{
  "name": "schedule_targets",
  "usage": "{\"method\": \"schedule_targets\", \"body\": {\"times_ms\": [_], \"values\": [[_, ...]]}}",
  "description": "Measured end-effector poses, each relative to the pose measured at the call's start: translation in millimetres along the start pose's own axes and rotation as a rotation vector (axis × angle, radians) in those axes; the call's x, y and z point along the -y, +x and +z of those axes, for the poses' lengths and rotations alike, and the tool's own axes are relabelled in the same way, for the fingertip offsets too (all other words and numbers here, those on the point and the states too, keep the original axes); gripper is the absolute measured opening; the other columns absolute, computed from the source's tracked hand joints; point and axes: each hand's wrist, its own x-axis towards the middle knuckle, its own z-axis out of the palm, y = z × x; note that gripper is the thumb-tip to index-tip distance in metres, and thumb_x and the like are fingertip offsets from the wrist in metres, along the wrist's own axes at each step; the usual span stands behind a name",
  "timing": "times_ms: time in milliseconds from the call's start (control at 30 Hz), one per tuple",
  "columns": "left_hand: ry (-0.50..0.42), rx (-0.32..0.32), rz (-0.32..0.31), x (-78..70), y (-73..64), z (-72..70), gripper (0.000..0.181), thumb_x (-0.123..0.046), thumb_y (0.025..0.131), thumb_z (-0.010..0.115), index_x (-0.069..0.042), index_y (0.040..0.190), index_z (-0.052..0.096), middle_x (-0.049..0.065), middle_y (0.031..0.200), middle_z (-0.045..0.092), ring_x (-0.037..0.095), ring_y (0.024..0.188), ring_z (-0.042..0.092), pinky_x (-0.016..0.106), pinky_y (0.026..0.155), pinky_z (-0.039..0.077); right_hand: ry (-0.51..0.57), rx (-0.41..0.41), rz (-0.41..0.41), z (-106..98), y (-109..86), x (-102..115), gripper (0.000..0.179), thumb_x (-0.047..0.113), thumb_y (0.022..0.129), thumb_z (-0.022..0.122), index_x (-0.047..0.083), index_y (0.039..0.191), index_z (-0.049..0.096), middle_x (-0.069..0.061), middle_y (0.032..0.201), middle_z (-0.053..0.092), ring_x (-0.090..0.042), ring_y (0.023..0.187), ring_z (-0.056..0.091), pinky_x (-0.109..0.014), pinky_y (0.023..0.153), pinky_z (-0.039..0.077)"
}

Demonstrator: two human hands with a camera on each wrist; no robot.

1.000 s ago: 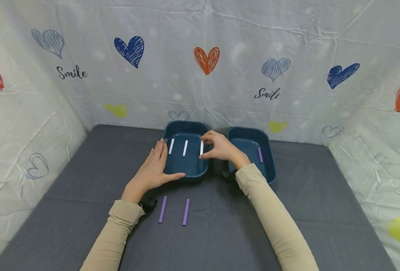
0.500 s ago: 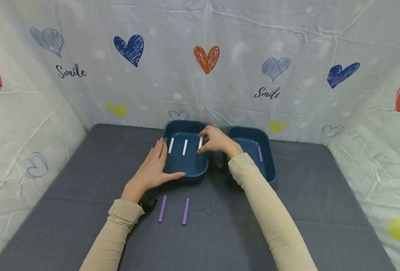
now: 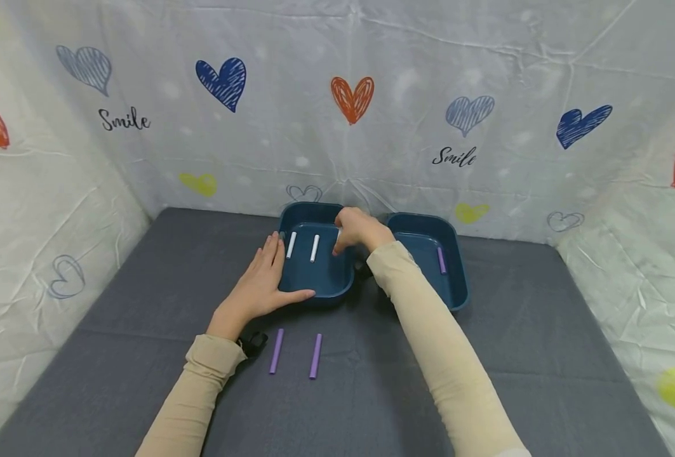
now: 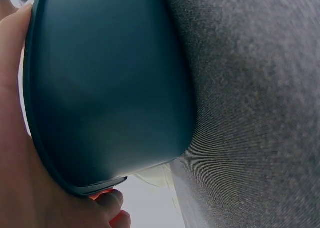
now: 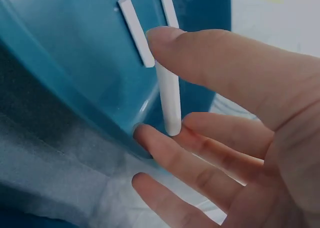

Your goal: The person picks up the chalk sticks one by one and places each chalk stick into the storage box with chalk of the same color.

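Observation:
My right hand point(image 3: 362, 230) reaches over the right side of the left blue tray point(image 3: 317, 279). Thumb and a finger pinch a white chalk stick point(image 5: 169, 100) by its ends, as the right wrist view shows; from the head it is mostly hidden. Two more white sticks, one at the left point(image 3: 291, 245) and one in the middle point(image 3: 314, 248), lie in that tray side by side. My left hand point(image 3: 257, 285) rests against the tray's near left corner, fingers straight along the left side, thumb stretched along the front rim point(image 4: 28, 88).
A second blue tray point(image 3: 420, 251) stands to the right with one purple chalk stick point(image 3: 442, 260) inside. Two purple sticks, a left one point(image 3: 277, 351) and a right one point(image 3: 315, 357), lie on the grey cloth point(image 3: 143, 304) in front. A white curtain point(image 3: 291, 139) hangs behind.
My right hand has moved slightly up and left over the left tray with the white chalk stick, turning so that it covers more of the stick. The left hand has stayed in place.

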Motion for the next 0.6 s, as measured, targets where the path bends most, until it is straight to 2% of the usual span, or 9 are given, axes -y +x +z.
{"method": "schedule_targets", "body": {"times_ms": [300, 600], "values": [[-0.002, 0.000, 0.004, -0.3, -0.2, -0.7, 0.131, -0.085, 0.077, 0.054, 0.006, 0.156, 0.001, 0.020, 0.164, -0.012, 0.036, 0.151, -0.006, 0.055, 0.120, 0.007, -0.087, -0.038, 0.066, 7, 10.2, 7, 0.059, 0.022, 0.077, 0.087, 0.004, 0.128, 0.063, -0.008, 0.122, 0.061, -0.023, 0.099, 0.057, -0.040, 0.087, 0.051], [0.011, 0.001, 0.005, -0.9, -1.5, -0.6, 0.130, -0.085, 0.077, 0.052, 0.005, 0.156, -0.001, 0.020, 0.164, -0.011, 0.036, 0.151, -0.005, 0.055, 0.120, 0.009, -0.136, -0.008, 0.121, 23, 20.5, 7, 0.042, 0.024, 0.079, 0.086, 0.010, 0.111, 0.065, -0.004, 0.109, 0.061, -0.021, 0.090, 0.056, -0.038, 0.079, 0.051]]}}
